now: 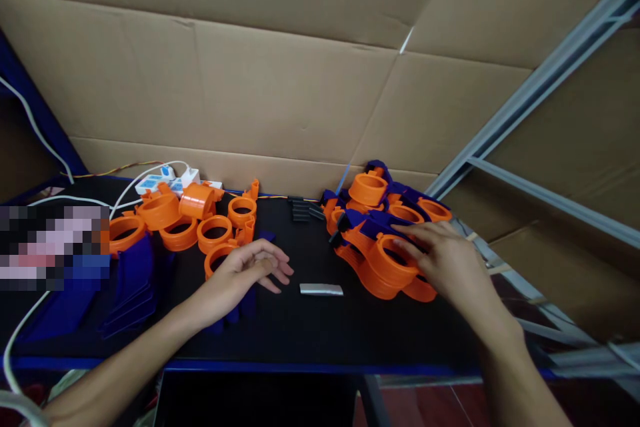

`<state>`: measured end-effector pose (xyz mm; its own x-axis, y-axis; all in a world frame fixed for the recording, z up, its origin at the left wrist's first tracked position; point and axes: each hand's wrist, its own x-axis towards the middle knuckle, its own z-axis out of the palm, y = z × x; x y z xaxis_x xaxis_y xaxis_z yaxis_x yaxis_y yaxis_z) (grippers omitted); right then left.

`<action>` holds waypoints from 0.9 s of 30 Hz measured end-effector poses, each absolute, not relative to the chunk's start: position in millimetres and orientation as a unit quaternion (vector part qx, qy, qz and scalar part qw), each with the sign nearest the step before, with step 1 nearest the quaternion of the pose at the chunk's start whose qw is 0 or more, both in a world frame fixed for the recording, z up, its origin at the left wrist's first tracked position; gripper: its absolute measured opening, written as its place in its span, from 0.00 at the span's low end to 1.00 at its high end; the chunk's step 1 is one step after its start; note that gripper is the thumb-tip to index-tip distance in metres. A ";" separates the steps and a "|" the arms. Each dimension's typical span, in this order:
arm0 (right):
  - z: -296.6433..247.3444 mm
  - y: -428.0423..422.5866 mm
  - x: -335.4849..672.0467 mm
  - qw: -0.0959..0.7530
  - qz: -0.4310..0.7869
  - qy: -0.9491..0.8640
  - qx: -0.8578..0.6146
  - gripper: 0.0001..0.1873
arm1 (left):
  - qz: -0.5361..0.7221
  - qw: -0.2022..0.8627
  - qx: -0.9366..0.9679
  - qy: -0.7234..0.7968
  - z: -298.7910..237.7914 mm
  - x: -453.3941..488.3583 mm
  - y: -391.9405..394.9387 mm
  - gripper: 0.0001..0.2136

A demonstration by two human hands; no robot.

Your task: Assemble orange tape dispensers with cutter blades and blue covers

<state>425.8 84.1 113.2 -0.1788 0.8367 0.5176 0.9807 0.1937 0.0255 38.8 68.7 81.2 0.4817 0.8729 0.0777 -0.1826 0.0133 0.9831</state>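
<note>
My left hand (253, 265) hovers over the black tabletop with its fingers loosely spread and nothing in them. Just behind it stand orange ring-shaped plastic parts (214, 233). My right hand (453, 260) reaches over a pile at the right, fingers stretched out and apart. Its fingertips are at an orange and blue tape dispenser (390, 273), seemingly touching it; part of the thumb is hidden. More orange and blue dispensers (369, 188) are heaped behind that one. Between my hands lies a small silvery flat strip (321, 289).
Several black strips (301, 209) lie at the back of the table. Blue plates (133, 287) are stacked at the left, near a white power strip (155, 183) and cables. Cardboard (250, 87) walls the back; a metal frame (500, 107) slants along the right.
</note>
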 end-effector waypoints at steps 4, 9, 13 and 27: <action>113.8 85.6 427.3 0.201 -0.170 -0.753 -0.603 0.24 | 0.399 0.643 0.579 0.304 81.3 39.0 68.4 0.09; 113.4 85.3 428.1 0.200 -0.169 -0.761 -0.593 0.26 | 0.400 0.641 0.581 0.303 80.8 38.8 68.8 0.09; 112.6 84.6 428.2 0.205 -0.164 -0.762 -0.592 0.27 | 0.401 0.643 0.578 0.302 80.2 38.7 69.0 0.09; 125.3 66.4 402.4 0.265 -0.197 -0.768 -0.549 0.21 | 0.439 0.648 0.548 0.294 77.6 36.1 71.3 0.09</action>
<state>402.4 66.4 125.3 -0.2572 0.7380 0.6238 0.9472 0.3204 0.0115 36.1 71.3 77.6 0.4418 0.8915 0.1002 -0.2467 0.0133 0.9690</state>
